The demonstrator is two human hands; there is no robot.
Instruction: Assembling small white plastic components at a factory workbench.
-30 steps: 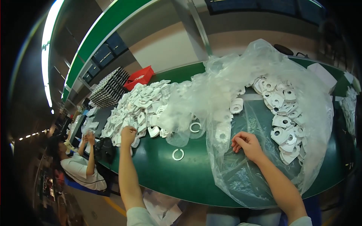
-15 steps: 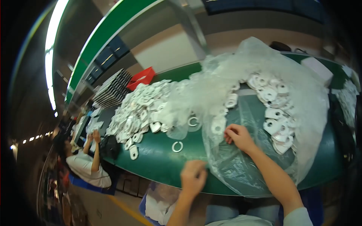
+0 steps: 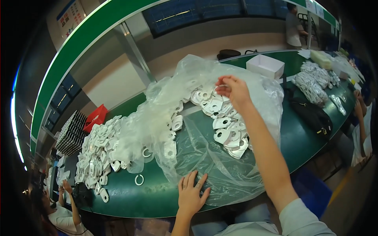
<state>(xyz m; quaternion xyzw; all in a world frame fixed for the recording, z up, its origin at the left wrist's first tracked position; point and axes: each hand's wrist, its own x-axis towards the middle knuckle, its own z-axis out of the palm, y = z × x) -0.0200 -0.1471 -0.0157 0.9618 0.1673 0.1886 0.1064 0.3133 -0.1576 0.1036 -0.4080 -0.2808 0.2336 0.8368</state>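
A big clear plastic bag [image 3: 204,157] lies spread over the green table [image 3: 303,133]. Inside it sits a heap of white flat plastic parts [image 3: 224,118] with round holes. My left hand [image 3: 191,194] rests flat on the near edge of the bag, fingers spread. My right hand [image 3: 233,91] reaches far into the bag above the heap, its fingers pinched on one thin white part. A second, larger pile of the same white parts [image 3: 96,157] lies on the table to the left, outside the bag.
A single white ring [image 3: 139,179] lies near the front edge. At back left stand stacked trays [image 3: 71,133] and a red box [image 3: 95,117]. A white box [image 3: 265,66], a black bag [image 3: 311,114] and another pile are at right. People sit at both ends.
My view has swung right. My right hand has pushed deeper into the bag and pinched a part. My left hand, first at the left pile, now lies flat on the bag's near edge.
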